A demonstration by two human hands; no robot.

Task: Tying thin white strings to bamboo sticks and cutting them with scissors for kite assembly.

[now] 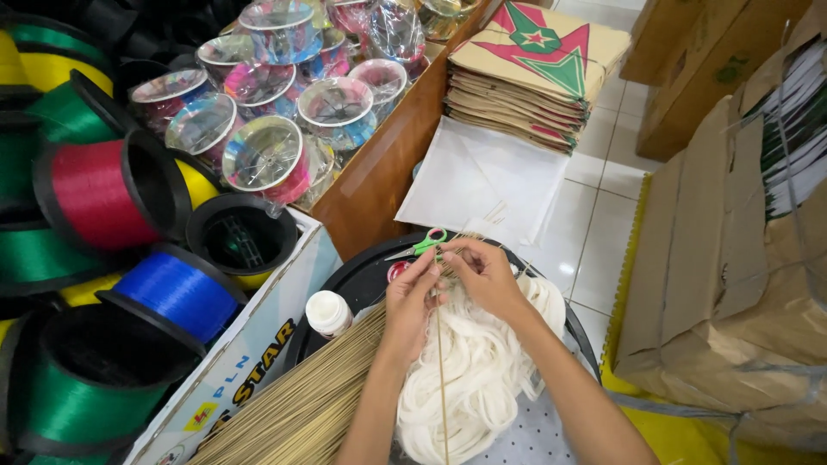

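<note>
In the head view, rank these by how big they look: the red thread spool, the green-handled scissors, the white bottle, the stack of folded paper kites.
1. Stack of folded paper kites: largest, though farther from the camera.
2. Red thread spool: close behind; its nearness makes the gap unsure.
3. White bottle and green-handled scissors: both small, too alike to rank.

Scissors (419,245) behind strips (482,370), on tray (362,275)
</note>
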